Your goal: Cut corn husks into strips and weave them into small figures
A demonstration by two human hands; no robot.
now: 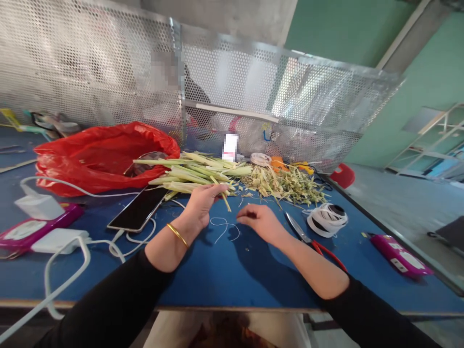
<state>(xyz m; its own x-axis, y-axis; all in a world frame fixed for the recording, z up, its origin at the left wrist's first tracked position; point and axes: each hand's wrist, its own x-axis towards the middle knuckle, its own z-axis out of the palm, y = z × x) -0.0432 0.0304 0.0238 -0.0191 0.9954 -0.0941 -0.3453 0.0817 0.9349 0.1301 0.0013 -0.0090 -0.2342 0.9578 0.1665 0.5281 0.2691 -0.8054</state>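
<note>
Over the blue counter [213, 282], the left hand [203, 203] has its thumb and fingers clamped on a slim green stalk [228, 205], which slants down just in front of the heap of pale stalks [195, 172] beside the red bag [90, 166]. The right hand [261, 223] is bent inward with curled fingers — whether the tips meet or grip anything, I cannot tell — and a loose white thread [226, 224] lies between the two hands, while the red-handled scissors [308, 240] rest near the right wrist, beside a wound white spool [327, 221].
</note>
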